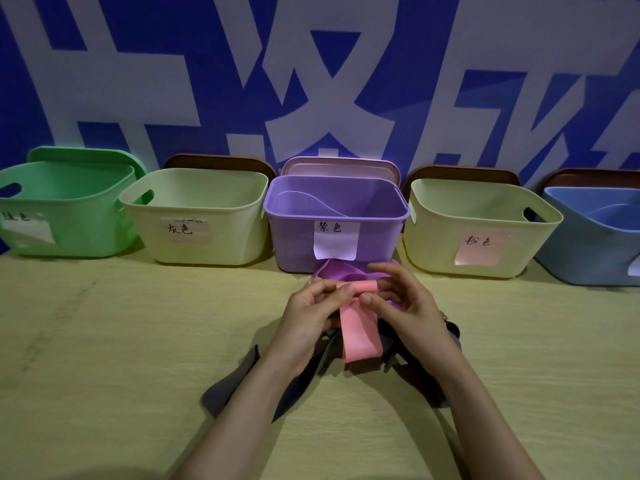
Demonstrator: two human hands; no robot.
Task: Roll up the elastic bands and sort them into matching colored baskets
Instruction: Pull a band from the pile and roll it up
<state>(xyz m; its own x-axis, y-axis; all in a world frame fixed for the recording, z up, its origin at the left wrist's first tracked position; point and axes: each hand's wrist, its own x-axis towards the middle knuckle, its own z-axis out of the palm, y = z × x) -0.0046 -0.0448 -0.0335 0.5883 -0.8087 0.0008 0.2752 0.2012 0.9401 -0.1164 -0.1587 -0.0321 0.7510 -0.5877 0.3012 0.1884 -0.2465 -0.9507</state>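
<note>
The left hand (308,306) and right hand (405,299) hold the pink band (360,330) over the middle of the table (104,341). Fingers and thumbs of both pinch its rolled top end, and the tail hangs down. A purple band (337,271) lies just behind, against the purple basket (294,237) at the back edge; grey bands (228,386) lie under the wrists.
</note>
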